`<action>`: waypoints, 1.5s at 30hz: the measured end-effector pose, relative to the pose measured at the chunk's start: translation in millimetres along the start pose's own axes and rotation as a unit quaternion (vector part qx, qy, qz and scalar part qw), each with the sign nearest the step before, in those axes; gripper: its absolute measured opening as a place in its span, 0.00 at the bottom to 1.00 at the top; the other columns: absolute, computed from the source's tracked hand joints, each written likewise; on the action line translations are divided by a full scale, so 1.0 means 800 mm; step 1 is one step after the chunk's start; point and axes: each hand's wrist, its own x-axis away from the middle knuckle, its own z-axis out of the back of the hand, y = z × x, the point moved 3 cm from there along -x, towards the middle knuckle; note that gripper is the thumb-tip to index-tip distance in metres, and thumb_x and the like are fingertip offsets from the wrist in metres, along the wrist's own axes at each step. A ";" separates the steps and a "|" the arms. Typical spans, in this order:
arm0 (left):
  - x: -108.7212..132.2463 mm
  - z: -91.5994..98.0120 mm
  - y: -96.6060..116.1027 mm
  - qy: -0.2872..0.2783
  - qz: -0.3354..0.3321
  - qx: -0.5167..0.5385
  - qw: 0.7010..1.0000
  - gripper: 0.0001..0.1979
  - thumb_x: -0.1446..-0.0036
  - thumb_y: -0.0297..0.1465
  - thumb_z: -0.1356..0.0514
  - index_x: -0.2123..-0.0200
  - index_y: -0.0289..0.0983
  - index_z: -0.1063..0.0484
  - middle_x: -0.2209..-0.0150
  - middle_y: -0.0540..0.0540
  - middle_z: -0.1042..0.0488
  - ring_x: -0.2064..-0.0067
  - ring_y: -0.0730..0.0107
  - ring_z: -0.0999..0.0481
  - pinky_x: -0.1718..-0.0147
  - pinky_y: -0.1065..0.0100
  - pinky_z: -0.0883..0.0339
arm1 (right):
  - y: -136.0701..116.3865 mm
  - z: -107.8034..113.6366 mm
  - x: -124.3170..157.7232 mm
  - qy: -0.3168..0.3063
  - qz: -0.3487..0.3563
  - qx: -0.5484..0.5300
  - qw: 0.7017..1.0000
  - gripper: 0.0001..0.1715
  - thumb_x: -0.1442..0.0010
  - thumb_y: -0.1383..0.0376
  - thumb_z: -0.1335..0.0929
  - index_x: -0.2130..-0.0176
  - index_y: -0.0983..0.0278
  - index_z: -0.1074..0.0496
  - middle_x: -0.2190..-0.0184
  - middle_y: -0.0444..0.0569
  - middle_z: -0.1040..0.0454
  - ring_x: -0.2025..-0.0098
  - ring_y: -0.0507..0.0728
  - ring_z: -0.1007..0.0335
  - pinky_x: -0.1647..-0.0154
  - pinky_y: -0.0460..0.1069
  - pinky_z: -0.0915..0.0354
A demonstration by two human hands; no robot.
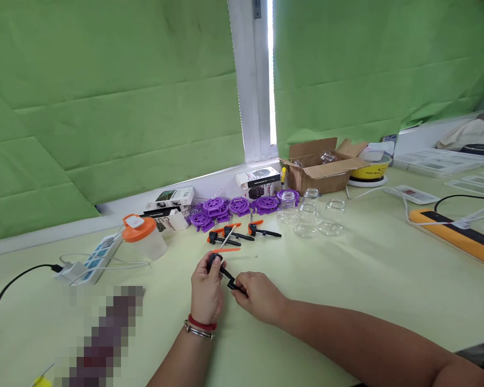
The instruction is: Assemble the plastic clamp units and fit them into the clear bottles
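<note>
Near the middle of the table, my left hand (208, 290) grips the black head of a hand crank (226, 273). A thin metal rod and an orange strip (227, 250) stick out past that head. My right hand (261, 296) is closed round the crank's other end, a black handle; its fingertips are partly hidden. Just beyond my hands lie several similar black cranks (266, 232) with orange strips and metal rods. A tiny part (256, 257), too small to name, rests on the table to their front.
Purple round plastic parts (214, 205) are piled behind the cranks, beside printed boxes (258, 174). Clear jars (306, 220) stand before an open cardboard box (326, 174). At left are an orange-lidded container (145, 236) and a power strip (102, 258); an orange power strip (460, 236) lies right.
</note>
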 end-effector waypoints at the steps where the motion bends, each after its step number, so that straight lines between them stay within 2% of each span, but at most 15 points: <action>1: 0.000 0.000 0.000 0.001 0.000 0.001 1.000 0.14 0.50 0.31 0.36 0.58 0.37 0.29 0.61 0.48 0.27 0.63 0.74 0.26 0.58 0.66 0.30 | 0.000 0.000 0.000 0.003 0.000 -0.001 1.000 0.07 0.44 0.64 0.36 0.69 0.65 0.31 0.71 0.48 0.26 0.70 0.52 0.35 0.72 0.46 0.49; 8: -0.002 0.001 0.002 0.008 -0.011 -0.002 1.000 0.13 0.49 0.31 0.36 0.59 0.37 0.29 0.62 0.48 0.27 0.64 0.75 0.26 0.57 0.66 0.30 | 0.002 0.003 0.000 0.016 0.014 -0.021 1.000 0.05 0.44 0.66 0.36 0.69 0.65 0.31 0.70 0.48 0.28 0.69 0.52 0.36 0.70 0.46 0.47; 11: -0.003 0.002 0.005 0.006 -0.027 0.009 1.000 0.13 0.50 0.32 0.35 0.60 0.37 0.29 0.62 0.49 0.27 0.63 0.76 0.27 0.55 0.67 0.31 | 0.006 0.001 -0.002 -0.008 0.000 -0.118 0.993 0.05 0.42 0.65 0.36 0.69 0.65 0.33 0.72 0.46 0.30 0.71 0.51 0.38 0.71 0.46 0.47; 13: -0.002 0.002 0.007 0.006 -0.033 0.018 0.999 0.14 0.51 0.32 0.35 0.59 0.37 0.29 0.62 0.49 0.27 0.62 0.75 0.27 0.55 0.66 0.32 | 0.011 -0.004 -0.004 -0.058 -0.043 -0.249 0.966 0.06 0.41 0.64 0.37 0.67 0.65 0.35 0.75 0.44 0.33 0.75 0.49 0.41 0.74 0.45 0.46; 15: -0.001 0.001 0.008 0.003 -0.032 0.021 0.999 0.16 0.52 0.33 0.34 0.58 0.37 0.29 0.61 0.49 0.27 0.62 0.75 0.27 0.54 0.66 0.32 | 0.013 -0.010 -0.005 -0.099 -0.093 -0.378 0.916 0.06 0.41 0.63 0.37 0.67 0.65 0.36 0.76 0.42 0.34 0.77 0.48 0.42 0.75 0.45 0.45; 17: 0.001 0.000 0.008 -0.004 -0.026 0.021 0.999 0.18 0.52 0.34 0.34 0.57 0.37 0.29 0.61 0.48 0.27 0.61 0.74 0.26 0.54 0.65 0.33 | 0.014 -0.013 -0.005 -0.112 -0.129 -0.464 0.869 0.08 0.42 0.62 0.36 0.67 0.65 0.37 0.76 0.42 0.34 0.78 0.47 0.42 0.76 0.44 0.44; 20: 0.004 -0.003 0.008 -0.012 -0.023 0.022 0.999 0.19 0.53 0.35 0.34 0.57 0.37 0.29 0.59 0.48 0.27 0.60 0.72 0.26 0.53 0.64 0.34 | 0.013 -0.016 -0.004 -0.120 -0.164 -0.521 0.829 0.11 0.43 0.60 0.35 0.69 0.65 0.38 0.77 0.42 0.34 0.79 0.46 0.43 0.78 0.44 0.46; 25: 0.008 -0.004 0.010 -0.018 -0.041 0.025 0.999 0.19 0.52 0.35 0.34 0.56 0.37 0.29 0.59 0.47 0.27 0.59 0.71 0.27 0.51 0.61 0.35 | 0.014 -0.016 -0.003 -0.108 -0.202 -0.563 0.794 0.12 0.43 0.60 0.34 0.70 0.65 0.39 0.78 0.41 0.34 0.81 0.45 0.46 0.81 0.43 0.53; 30: 0.009 -0.007 0.008 -0.034 -0.033 0.027 0.999 0.18 0.52 0.35 0.34 0.57 0.38 0.29 0.59 0.47 0.27 0.58 0.72 0.27 0.50 0.62 0.35 | 0.014 -0.011 -0.004 -0.118 -0.203 -0.575 0.784 0.15 0.45 0.57 0.33 0.71 0.65 0.39 0.79 0.41 0.35 0.82 0.44 0.48 0.81 0.43 0.57; 36: 0.010 -0.009 0.005 -0.042 -0.033 0.016 0.998 0.18 0.51 0.37 0.35 0.56 0.39 0.29 0.59 0.48 0.26 0.58 0.71 0.26 0.54 0.66 0.34 | 0.016 -0.006 -0.006 -0.131 -0.187 -0.585 0.778 0.19 0.47 0.54 0.31 0.71 0.66 0.38 0.78 0.41 0.35 0.82 0.44 0.50 0.81 0.43 0.61; 39: 0.008 -0.006 0.002 -0.039 -0.033 0.010 0.999 0.18 0.51 0.37 0.35 0.56 0.39 0.29 0.58 0.48 0.26 0.58 0.71 0.26 0.55 0.66 0.33 | 0.015 -0.004 -0.006 -0.129 -0.176 -0.575 0.789 0.19 0.48 0.53 0.31 0.71 0.66 0.37 0.78 0.42 0.35 0.81 0.44 0.49 0.80 0.44 0.59; 43: 0.007 -0.004 -0.001 -0.031 -0.039 0.000 0.999 0.19 0.50 0.38 0.36 0.55 0.38 0.30 0.58 0.46 0.26 0.59 0.70 0.25 0.55 0.65 0.33 | 0.008 -0.002 -0.006 -0.120 -0.143 -0.540 0.821 0.17 0.49 0.56 0.30 0.69 0.67 0.35 0.79 0.39 0.38 0.80 0.45 0.51 0.79 0.44 0.56; 45: 0.008 -0.004 -0.003 -0.031 -0.038 -0.013 0.999 0.20 0.49 0.39 0.37 0.54 0.39 0.30 0.56 0.45 0.27 0.58 0.70 0.25 0.55 0.66 0.33 | 0.007 -0.003 -0.006 -0.111 -0.144 -0.532 0.827 0.16 0.49 0.57 0.30 0.69 0.67 0.34 0.79 0.39 0.39 0.80 0.45 0.52 0.78 0.44 0.56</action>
